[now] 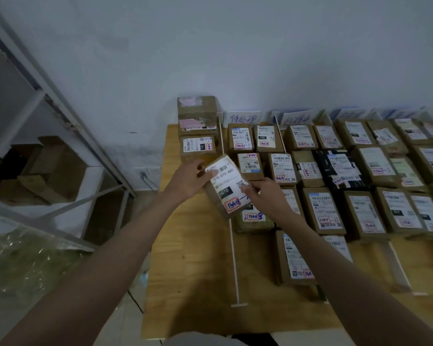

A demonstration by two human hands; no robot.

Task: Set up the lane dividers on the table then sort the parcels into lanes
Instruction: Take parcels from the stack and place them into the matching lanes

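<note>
Both my hands hold one brown parcel (226,186) with a white "070" label, tilted above the wooden table (190,265). My left hand (190,179) grips its far left end. My right hand (265,196) grips its near right side. The parcel hangs over the thin white lane divider (233,248) that runs from the wall to the table's front. A second divider (280,136) stands further right. Left of the first divider stand a labelled parcel (198,146) and a taller box (198,113) behind it. Several parcels (335,176) fill the lanes to the right.
Handwritten paper signs (244,118) lean on the wall at the head of the lanes. A metal shelf rack (60,108) with cardboard boxes (48,168) stands to the left. Clear plastic wrap (23,258) lies on the floor near it.
</note>
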